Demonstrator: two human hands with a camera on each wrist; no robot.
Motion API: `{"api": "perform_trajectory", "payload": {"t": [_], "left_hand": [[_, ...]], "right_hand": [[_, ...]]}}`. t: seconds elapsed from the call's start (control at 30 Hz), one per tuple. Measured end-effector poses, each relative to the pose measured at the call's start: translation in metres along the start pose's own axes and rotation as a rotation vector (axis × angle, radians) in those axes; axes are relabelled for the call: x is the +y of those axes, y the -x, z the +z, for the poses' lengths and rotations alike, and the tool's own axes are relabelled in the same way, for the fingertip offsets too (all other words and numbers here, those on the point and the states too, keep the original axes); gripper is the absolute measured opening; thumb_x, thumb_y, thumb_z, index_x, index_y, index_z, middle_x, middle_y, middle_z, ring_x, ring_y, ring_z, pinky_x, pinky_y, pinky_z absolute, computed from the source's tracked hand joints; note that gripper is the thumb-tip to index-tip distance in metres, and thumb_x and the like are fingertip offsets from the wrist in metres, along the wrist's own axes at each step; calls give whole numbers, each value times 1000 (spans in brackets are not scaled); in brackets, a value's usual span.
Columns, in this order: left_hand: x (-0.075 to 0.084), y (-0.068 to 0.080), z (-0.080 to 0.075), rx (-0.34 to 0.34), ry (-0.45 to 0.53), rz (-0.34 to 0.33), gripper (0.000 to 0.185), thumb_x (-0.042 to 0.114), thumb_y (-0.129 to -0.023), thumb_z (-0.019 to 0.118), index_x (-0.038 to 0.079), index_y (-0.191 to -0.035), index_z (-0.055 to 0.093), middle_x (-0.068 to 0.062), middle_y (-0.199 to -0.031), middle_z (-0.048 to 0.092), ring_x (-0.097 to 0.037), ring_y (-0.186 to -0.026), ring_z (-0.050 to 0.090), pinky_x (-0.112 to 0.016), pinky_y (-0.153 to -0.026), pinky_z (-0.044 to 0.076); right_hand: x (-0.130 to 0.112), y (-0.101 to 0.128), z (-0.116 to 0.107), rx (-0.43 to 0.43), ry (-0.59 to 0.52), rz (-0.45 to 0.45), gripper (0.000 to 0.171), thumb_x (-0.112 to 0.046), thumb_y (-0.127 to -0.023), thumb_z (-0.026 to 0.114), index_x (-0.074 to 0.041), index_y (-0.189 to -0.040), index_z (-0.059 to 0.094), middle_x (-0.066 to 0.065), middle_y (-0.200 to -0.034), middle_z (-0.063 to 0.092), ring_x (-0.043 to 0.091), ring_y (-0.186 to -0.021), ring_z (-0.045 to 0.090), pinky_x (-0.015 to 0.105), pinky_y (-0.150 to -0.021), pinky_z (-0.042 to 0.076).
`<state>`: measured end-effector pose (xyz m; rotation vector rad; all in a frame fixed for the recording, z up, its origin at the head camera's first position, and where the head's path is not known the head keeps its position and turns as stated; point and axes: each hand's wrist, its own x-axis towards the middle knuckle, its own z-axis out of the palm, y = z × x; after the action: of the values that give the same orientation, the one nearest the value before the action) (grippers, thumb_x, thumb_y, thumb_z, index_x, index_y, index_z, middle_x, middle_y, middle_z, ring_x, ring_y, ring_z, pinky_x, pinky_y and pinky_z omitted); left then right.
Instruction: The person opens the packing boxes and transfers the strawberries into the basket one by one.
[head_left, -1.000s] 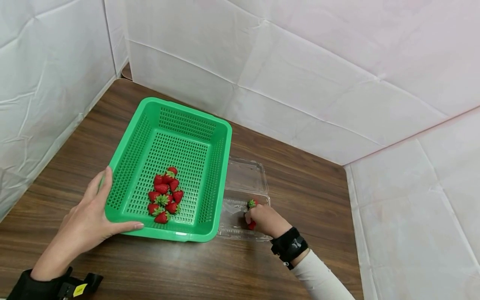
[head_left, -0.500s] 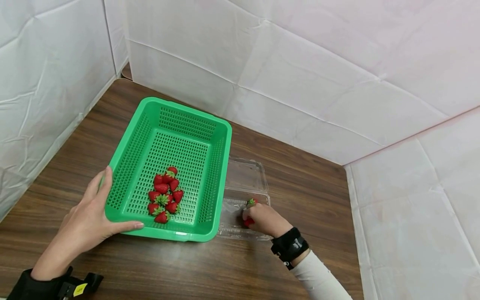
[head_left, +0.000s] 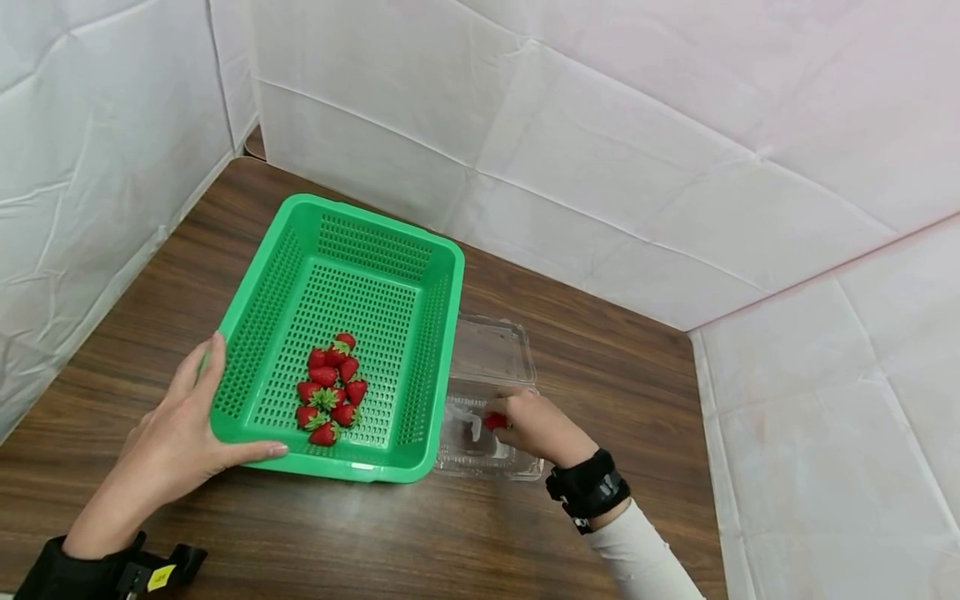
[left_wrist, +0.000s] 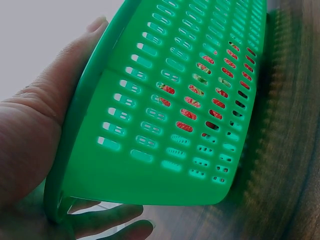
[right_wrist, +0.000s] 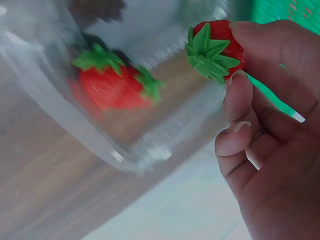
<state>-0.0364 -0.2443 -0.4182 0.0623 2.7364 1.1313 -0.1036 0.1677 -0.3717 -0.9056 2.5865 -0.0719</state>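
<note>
My left hand point(head_left: 172, 433) holds the near-left corner of a green plastic basket point(head_left: 450, 333). In the left wrist view its thumb point(left_wrist: 55, 75) lies along the rim and the other fingers point(left_wrist: 107, 220) reach below it. Several strawberries point(head_left: 324, 377) lie together on the basket floor. My right hand point(head_left: 542, 425) pinches one strawberry point(right_wrist: 210, 52) between thumb and fingertips, over a clear plastic clamshell box point(head_left: 457, 467). More strawberry fruit point(right_wrist: 112, 87) shows inside the box in the right wrist view, blurred; the hand hides it in the head view.
The clamshell's lid point(head_left: 491, 348) lies folded back, away from me. Its left side sits close against the basket. Both stand on a dark wooden table point(head_left: 615, 367), with white sheeting point(head_left: 600, 167) rising behind and at both sides.
My right hand has lifted slightly from the clamshell's bottom, carrying a strawberry up and away from me. The left hand and the basket have kept their place.
</note>
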Motion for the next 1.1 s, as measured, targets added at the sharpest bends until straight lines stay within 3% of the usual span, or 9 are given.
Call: {"api": "perform_trajectory", "payload": {"t": [0.13, 0.47, 0.83, 1.1], "left_hand": [[0, 0, 0, 2, 1, 2, 143, 63, -63, 81, 18, -154, -19, -23, -161, -5, -61, -112, 44, -46, -55, 41], [0, -1, -1, -5, 7, -2, 142, 62, -63, 82, 19, -153, -20, -23, -161, -5, -62, -113, 43, -49, -57, 41], [1, -1, 0, -5, 3, 0, 142, 63, -64, 81, 18, -154, -19, -23, -161, -5, -62, -113, 43, -47, -56, 41], [1, 1, 0, -9, 6, -2, 142, 62, -64, 81, 18, -153, -19, -23, -161, -6, -61, -112, 44, -42, -54, 39]], "right_hand": [[-3, 2, -15, 50, -14, 21, 21, -8, -86, 71, -8, -107, 72, 3, -102, 62, 12, -87, 62, 22, -69, 53], [-16, -11, -40, 153, 36, -94, 14, -9, -88, 70, -9, -102, 73, 2, -98, 61, 11, -84, 62, 21, -70, 52], [-29, -27, -51, 155, 32, -151, 18, -7, -88, 69, -7, -106, 73, 4, -101, 62, 12, -89, 65, 19, -72, 53], [-42, -40, -66, 169, 30, -176, 17, -8, -88, 69, -8, -105, 73, 1, -93, 59, 9, -82, 61, 18, -69, 50]]}}
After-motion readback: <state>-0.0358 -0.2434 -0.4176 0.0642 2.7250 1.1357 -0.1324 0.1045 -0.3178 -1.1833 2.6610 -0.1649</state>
